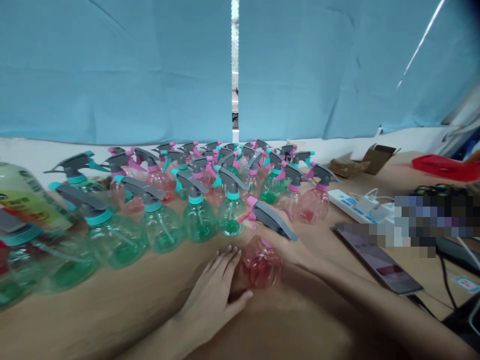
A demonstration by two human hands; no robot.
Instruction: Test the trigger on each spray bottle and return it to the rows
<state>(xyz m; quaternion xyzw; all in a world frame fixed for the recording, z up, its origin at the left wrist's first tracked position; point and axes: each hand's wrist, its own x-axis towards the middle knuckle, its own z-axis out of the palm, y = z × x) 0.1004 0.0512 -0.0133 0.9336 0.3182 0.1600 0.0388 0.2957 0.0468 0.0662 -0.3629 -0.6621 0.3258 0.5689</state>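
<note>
A spray bottle with a pink collar and grey head stands in front of me, with reddish, clear walls. My right hand is wrapped round its neck from behind and to the right, partly hidden by the grey trigger head. Flat on the table just left of that bottle lies my left hand, fingers stretched and thumb apart, holding nothing. Right behind the hands is a green spray bottle with a turquoise collar, and beside it another green spray bottle.
Several more green and pink spray bottles crowd the table behind and to the left. A big labelled container stands far left. To the right lie a phone, a power strip with chargers, cables and an open cardboard box.
</note>
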